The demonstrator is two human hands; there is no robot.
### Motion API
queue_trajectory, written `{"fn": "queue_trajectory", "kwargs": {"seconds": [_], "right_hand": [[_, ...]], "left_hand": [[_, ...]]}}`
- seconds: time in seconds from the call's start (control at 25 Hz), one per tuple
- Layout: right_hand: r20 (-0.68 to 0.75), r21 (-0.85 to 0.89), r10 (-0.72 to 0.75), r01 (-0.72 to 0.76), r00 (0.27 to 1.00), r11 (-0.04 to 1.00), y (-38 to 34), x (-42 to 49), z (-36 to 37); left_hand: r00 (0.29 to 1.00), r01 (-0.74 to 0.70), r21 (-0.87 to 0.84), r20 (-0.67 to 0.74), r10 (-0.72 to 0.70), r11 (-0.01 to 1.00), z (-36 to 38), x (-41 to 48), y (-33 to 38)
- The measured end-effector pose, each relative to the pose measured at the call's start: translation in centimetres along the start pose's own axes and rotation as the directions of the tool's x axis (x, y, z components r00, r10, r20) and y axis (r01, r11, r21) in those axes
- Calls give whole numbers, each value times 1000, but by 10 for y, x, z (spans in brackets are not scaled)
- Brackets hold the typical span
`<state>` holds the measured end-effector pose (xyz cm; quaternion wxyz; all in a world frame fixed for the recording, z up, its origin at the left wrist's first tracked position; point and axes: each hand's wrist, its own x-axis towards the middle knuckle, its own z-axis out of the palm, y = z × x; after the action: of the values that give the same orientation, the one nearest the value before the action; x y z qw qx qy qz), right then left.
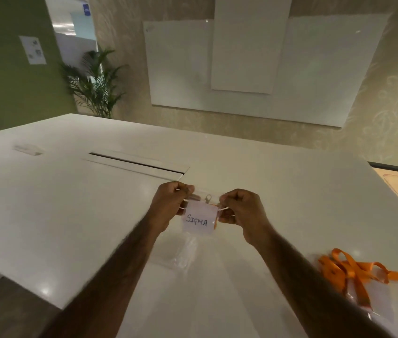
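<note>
Orange lanyards point(354, 272) near right, 2 hands holding a name badge point(199, 219) over a white table point(71, 203).
Nearest, the lanyards lie heaped by the table's right edge; clear plastic sleeves point(183, 254) lie flat between the forearms. Just beyond, the left hand point(168, 203) and right hand point(242, 211) have fingers curled, each pinching an upper corner of the badge, which hangs above the table with "SIGMA" handwritten on its card and a metal clasp point(208, 198) at its top. Farther off are a cable slot point(137, 162), a potted plant point(95, 81) and a whiteboard point(181, 69).
</note>
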<state>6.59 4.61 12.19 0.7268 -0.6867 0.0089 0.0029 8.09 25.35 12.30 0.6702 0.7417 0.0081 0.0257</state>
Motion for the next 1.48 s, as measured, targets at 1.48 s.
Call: {"fn": "queue_trajectory", "kwargs": {"seconds": [1.48], "right_hand": [[107,-820,-58,121,993,560,91,80,242]], "left_hand": [[949,259,648,-309,-64,716,-206,69,-116]]}}
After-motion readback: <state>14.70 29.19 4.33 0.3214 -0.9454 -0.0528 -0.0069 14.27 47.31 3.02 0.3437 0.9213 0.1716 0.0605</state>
